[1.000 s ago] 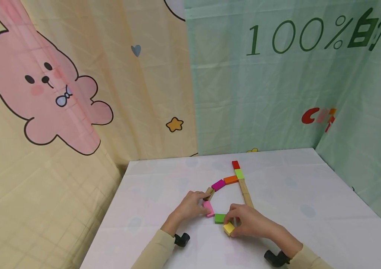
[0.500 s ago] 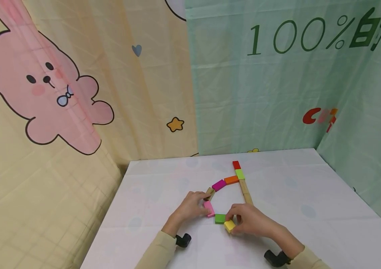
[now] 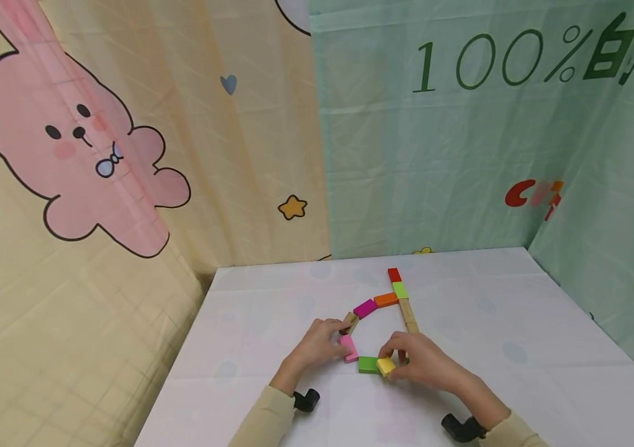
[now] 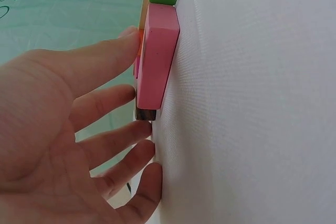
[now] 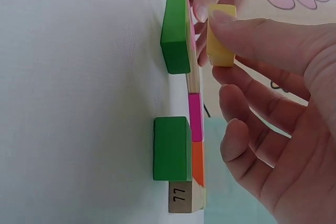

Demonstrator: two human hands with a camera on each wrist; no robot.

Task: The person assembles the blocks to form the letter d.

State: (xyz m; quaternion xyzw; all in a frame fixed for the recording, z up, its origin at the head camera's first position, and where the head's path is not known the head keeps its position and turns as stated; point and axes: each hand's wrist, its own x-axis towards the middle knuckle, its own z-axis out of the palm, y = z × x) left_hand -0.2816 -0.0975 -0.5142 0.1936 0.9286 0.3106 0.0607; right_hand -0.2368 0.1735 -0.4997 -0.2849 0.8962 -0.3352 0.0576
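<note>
My right hand (image 3: 425, 363) pinches a yellow block (image 3: 386, 366) between thumb and fingers. In the right wrist view the yellow block (image 5: 222, 45) is held off the table, close to a green block (image 5: 176, 35). From the head, that green block (image 3: 368, 365) lies just left of the yellow one. My left hand (image 3: 317, 343) rests at the left of the curved row, its thumb by a pink block (image 3: 349, 348) and its fingertips by a wooden block (image 3: 351, 321). In the left wrist view the thumb touches the pink block (image 4: 159, 56); the other fingers are spread loosely.
A magenta block (image 3: 365, 308) and an orange block (image 3: 386, 300) continue the curve. It meets a straight line of red (image 3: 394, 275), lime (image 3: 400, 290) and wooden blocks (image 3: 408, 316). Another green block (image 5: 172, 149) ends that line beside a wooden block marked 77 (image 5: 180, 198).
My right hand has moved slightly right and away from me with the yellow block, which now sits level with the green block's right end. The left hand has stayed in place.
</note>
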